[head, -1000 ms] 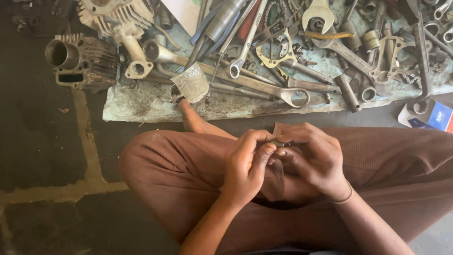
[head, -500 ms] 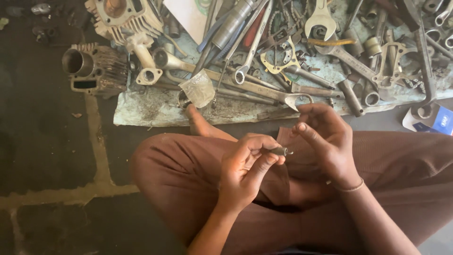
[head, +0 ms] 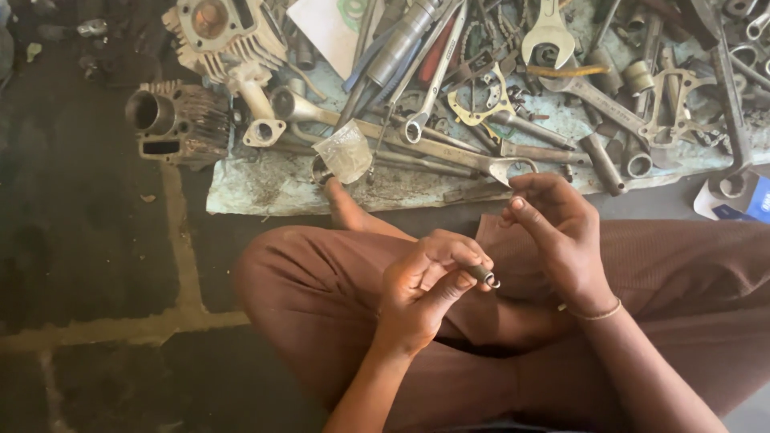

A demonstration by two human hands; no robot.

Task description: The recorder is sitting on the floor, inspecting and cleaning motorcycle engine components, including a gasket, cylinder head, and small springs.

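The floor [head: 88,240] is dark, worn concrete crossed by pale seams; a person sits on it cross-legged in brown trousers [head: 321,305], with a bare foot [head: 346,210] reaching a stained pale-blue cloth mat [head: 257,188] spread ahead. The mat is crowded with grimy steel tools; a long open-ended spanner [head: 433,148] lies across its near edge, a combination spanner [head: 549,32] sits near the top, and a crumpled clear plastic bag [head: 346,151] rests just beyond the foot, its contents too blurred to tell. A finned grey metal engine cylinder [head: 172,124] lies on the bare floor left of the mat; a pale finned cylinder head [head: 220,32] stands behind it. A blue and white carton [head: 742,204] lies at the right edge. The left hand [head: 425,289] pinches a small dark metal cylindrical part [head: 484,276] between thumb and fingers, above the lap; the right hand [head: 557,236] hovers just beside it, fingers loosely curled, holding nothing that I can make out.
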